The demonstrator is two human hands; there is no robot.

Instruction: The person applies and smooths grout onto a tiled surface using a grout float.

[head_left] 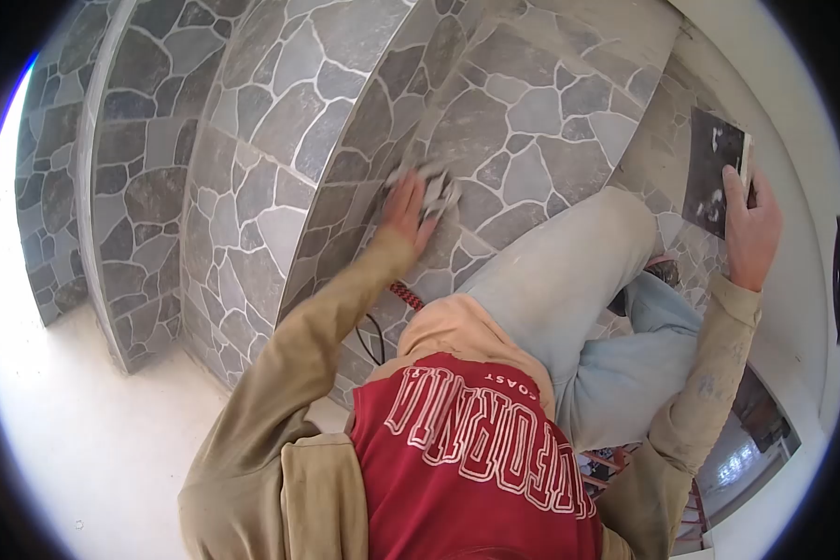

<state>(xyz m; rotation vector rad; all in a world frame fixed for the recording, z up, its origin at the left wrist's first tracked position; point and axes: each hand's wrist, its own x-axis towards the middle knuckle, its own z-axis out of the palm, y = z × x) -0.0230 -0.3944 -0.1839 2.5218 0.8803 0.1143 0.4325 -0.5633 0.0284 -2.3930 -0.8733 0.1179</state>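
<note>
My left hand (407, 211) presses a crumpled grey-and-white cloth (439, 189) against the stone-patterned tiles (509, 140), close to the corner where two tiled faces meet. Its fingers lie together over the cloth. On the right, my right hand (754, 229) grips a flat dark plate (715, 173) by its pale edge, with the thumb over its face. White smears mark the plate. It is held up in front of a pale, dusty surface.
My bent knee (616, 229) in pale jeans lies between my hands. A red-and-black braided cord (406, 296) and a thin black cable (379, 341) are below my left hand. A tiled upright panel (140, 187) stands at left beside a white floor (112, 448).
</note>
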